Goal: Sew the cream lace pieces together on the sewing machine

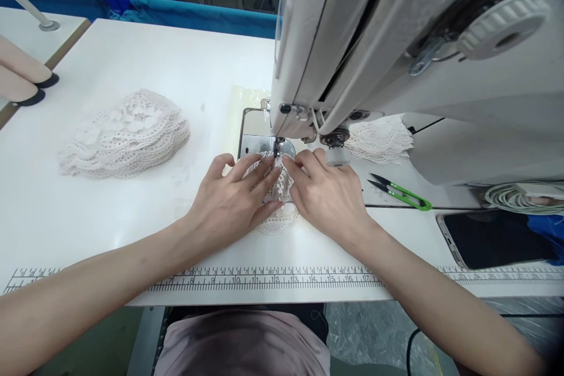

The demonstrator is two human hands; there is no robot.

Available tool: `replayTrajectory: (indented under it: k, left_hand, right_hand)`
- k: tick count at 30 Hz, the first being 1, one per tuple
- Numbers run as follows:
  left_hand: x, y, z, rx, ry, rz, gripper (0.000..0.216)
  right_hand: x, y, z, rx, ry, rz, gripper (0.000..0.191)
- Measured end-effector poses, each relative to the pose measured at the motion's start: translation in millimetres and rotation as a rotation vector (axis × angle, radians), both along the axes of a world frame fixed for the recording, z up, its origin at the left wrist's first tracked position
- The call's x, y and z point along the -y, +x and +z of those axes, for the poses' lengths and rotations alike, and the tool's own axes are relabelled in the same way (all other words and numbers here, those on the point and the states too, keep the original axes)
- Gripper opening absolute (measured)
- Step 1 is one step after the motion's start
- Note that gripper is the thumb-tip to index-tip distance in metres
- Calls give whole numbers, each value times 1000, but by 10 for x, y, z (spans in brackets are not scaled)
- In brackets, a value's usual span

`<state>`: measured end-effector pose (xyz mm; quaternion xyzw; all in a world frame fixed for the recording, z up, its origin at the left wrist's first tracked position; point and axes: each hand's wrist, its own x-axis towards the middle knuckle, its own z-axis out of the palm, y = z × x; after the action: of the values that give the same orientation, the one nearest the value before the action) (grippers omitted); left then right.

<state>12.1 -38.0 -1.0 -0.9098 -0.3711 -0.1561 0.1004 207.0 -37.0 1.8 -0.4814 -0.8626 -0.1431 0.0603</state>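
A white lace piece [280, 188] lies bunched under the presser foot [277, 147] of the sewing machine [304, 70], its scalloped edge hanging toward me. From the left, my left hand [233, 197] holds the lace, fingers pressed on it beside the foot and thumb nearer its front edge. My right hand [328, 197] grips the other side with bent fingers, the index fingertip close to the foot. The needle tip is hidden among the fingers and lace. The metal needle plate [255, 123] shows behind my left fingers.
A stack of lace pieces [127, 135] rests on the left of the white table [198, 64]. More lace [381, 138] lies beneath the machine arm. Green thread snips [400, 191], a phone [497, 238] and a coiled cable [524, 197] are at right. A printed ruler [264, 278] runs along the front edge.
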Motion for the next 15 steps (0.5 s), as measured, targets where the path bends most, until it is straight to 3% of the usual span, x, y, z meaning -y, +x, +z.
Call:
replayTrajectory:
  k: [15]
  left_hand:
    - [-58,-15,-40,36,-65,8,41]
  right_hand:
    - [-30,16,11,32,-28,-32,43]
